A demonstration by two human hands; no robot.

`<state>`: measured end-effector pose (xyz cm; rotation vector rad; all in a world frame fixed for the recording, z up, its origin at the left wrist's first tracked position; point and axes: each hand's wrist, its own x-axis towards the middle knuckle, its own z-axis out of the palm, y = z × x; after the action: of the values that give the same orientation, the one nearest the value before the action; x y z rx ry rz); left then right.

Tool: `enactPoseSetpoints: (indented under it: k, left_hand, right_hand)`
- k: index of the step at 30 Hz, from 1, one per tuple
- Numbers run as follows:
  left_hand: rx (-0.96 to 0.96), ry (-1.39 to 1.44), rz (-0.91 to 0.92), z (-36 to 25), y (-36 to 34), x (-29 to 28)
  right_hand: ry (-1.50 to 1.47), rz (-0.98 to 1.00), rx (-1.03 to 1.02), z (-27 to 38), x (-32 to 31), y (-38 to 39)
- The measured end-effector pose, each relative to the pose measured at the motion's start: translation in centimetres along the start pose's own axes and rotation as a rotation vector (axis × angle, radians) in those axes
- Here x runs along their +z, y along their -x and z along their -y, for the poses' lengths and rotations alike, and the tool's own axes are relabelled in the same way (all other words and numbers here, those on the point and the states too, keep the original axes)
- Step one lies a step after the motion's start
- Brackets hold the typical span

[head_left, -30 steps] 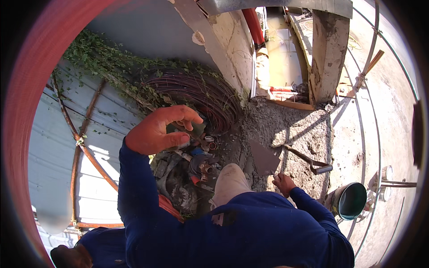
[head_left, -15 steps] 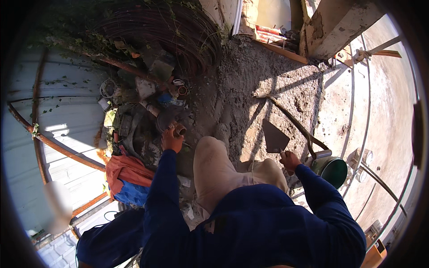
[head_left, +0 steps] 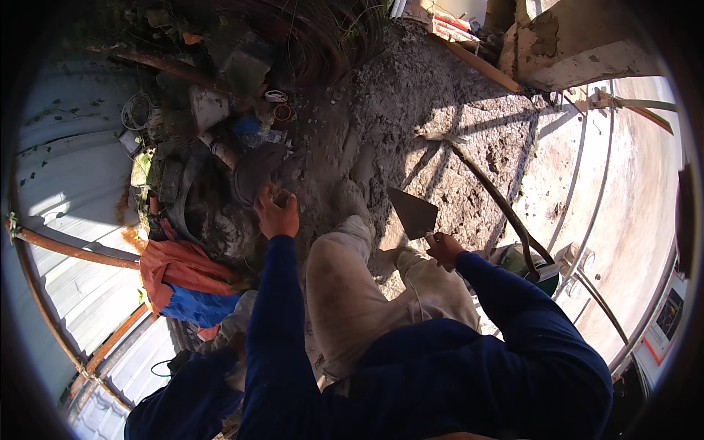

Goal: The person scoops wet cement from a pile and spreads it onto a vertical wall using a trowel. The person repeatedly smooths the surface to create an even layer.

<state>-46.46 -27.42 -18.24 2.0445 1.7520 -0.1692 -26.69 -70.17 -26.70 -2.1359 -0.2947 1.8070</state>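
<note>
My left hand [head_left: 277, 215] is closed round a small brown cylindrical piece [head_left: 281, 196], dim in shadow, beside a dark grey crumpled item [head_left: 255, 170] among the rubble. In my right hand [head_left: 444, 249] is a triangular trowel [head_left: 412, 213], gripped by its handle, its blade over rough, wet-looking grey mortar [head_left: 381, 125]. A long-handled tool [head_left: 488, 194], apparently a shovel, lies across the mortar to the right of the trowel. Behind my right forearm, a dark green bucket [head_left: 507, 258] is partly hidden. My bent legs are below both hands.
A co-worker in dark blue [head_left: 176, 396] is at lower left, by orange and blue sheets [head_left: 183, 268]. Corrugated metal [head_left: 66, 191] with rusty bars is left, debris and coiled rods [head_left: 308, 44] upper left. A concrete post [head_left: 572, 44] is upper right, pale flooring [head_left: 616, 191] right.
My left hand came down from raised, fingers curled, to the rubble and took hold of the brown piece. The trowel has moved up and leftward. My view has tilted further down.
</note>
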Motion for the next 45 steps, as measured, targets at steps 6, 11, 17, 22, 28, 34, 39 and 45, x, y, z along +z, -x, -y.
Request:
enactPoseSetpoints:
  k: [6, 11, 17, 22, 28, 34, 39, 45]
  left_hand:
    - [0.058, 0.026, -0.054, 1.2, -0.5, -0.4]
    - [0.153, 0.16, 0.024, -0.2, -0.7, 0.8]
    - [0.182, 0.186, 0.042, 1.7, -0.5, -0.9]
    - [0.22, 0.143, 0.002, 1.5, -0.7, 0.3]
    - [0.126, 0.086, 0.0, 1.1, -0.6, 0.9]
    - [0.237, -0.002, -0.018, 1.1, -0.8, 1.9]
    - [0.27, -0.014, -0.04, 2.1, -1.0, 1.9]
    - [0.247, -0.009, -0.058, 1.7, -0.5, 1.6]
  right_hand:
    - [0.194, 0.086, -0.053, 7.7, -0.5, -3.5]
    - [0.494, 0.106, -0.219, 4.2, -2.0, -10.0]
    - [0.46, 0.229, -0.154, 14.2, 1.7, -10.3]
    - [0.305, 0.215, -0.19, 20.7, 4.0, -9.2]
    - [0.128, 0.141, -0.249, 17.5, 7.6, -8.4]
    - [0.413, -0.079, -0.437, -2.5, 9.9, -11.7]
    - [0.356, -0.178, -0.334, -7.0, 7.0, -12.3]
    - [0.067, -0.453, -0.243, 0.7, -2.7, -15.3]
